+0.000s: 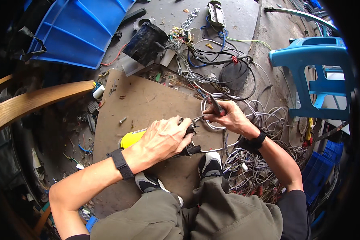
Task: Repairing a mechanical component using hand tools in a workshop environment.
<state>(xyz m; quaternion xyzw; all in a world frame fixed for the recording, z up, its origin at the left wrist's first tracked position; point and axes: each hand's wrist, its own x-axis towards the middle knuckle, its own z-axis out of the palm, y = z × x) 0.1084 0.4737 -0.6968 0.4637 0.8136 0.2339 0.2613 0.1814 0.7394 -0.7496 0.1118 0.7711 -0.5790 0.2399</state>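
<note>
My left hand [164, 138] is closed over a black piece [192, 150] with a yellow rounded body [132, 139] showing at the wrist side. Most of this thing is hidden under the palm, so its kind is unclear. Just to the right, my right hand [230, 116] grips what look like dark pliers [217, 105] with some red on them. A thin metal end [198, 118] reaches from the right fingers toward the black piece. Both hands are above a brown board [144, 100] on the floor. A loose bolt [123, 120] lies on the board.
Tangled grey cables [264, 160] heap at the right, beside a blue plastic stool [308, 54]. Black wires [244, 60], a metal chain [182, 64] and a black cylinder [146, 43] lie beyond the board. A blue crate [80, 30] and a curved wooden piece [44, 100] flank the left.
</note>
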